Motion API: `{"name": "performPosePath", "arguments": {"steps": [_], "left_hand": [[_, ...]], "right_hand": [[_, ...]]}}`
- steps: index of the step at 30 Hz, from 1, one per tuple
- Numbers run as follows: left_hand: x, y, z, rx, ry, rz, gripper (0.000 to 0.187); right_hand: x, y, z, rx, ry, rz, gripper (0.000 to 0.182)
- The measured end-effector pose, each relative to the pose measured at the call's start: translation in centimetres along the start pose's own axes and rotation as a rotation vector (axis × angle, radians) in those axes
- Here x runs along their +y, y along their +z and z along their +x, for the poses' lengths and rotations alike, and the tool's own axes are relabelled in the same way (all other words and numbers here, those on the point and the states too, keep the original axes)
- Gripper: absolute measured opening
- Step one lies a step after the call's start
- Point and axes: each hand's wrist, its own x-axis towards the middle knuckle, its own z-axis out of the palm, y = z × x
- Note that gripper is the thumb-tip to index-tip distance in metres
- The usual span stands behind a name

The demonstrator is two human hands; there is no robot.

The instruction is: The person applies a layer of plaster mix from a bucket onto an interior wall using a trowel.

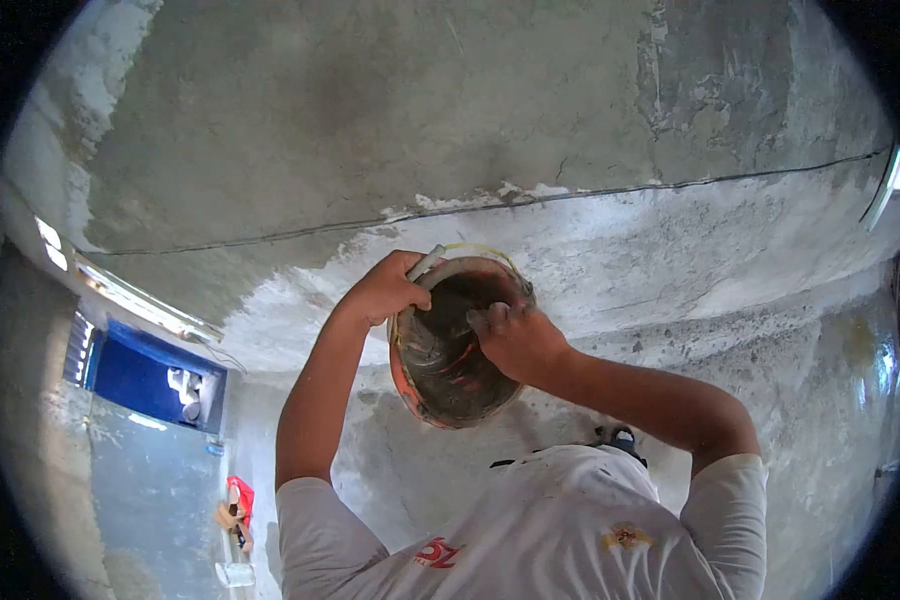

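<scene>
The left hand (382,290) grips the rim of the orange pan (450,345) at its ten o'clock; the right hand (515,340) reaches over the three o'clock edge, fingers curled inside on the grey mortar. The pan is tilted, its mouth toward the camera, between both hands and equally near each. Beyond, at twelve o'clock, runs the rough plastered ceiling (420,120).

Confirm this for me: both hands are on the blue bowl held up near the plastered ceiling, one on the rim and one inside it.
One thing is wrong: the bowl is orange, smeared grey with plaster, not blue. The head view shows it. The rest holds: the left hand grips the rim, the right hand reaches inside, and the bowl is held up near the plastered ceiling.
</scene>
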Motion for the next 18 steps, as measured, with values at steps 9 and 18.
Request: {"name": "performPosePath", "arguments": {"steps": [9, 18], "left_hand": [[-0.6, 1.3, 3.3, -0.048, -0.062, 0.181, 0.055], [-1.7, 3.7, 7.8, 0.0, -0.016, 0.013, 0.046]], "right_hand": [[3.1, 1.1, 0.1, -0.165, 0.04, 0.008, 0.019], [6.7, 0.5, -1.2, -0.442, 0.17, 0.119, 0.017]]}}
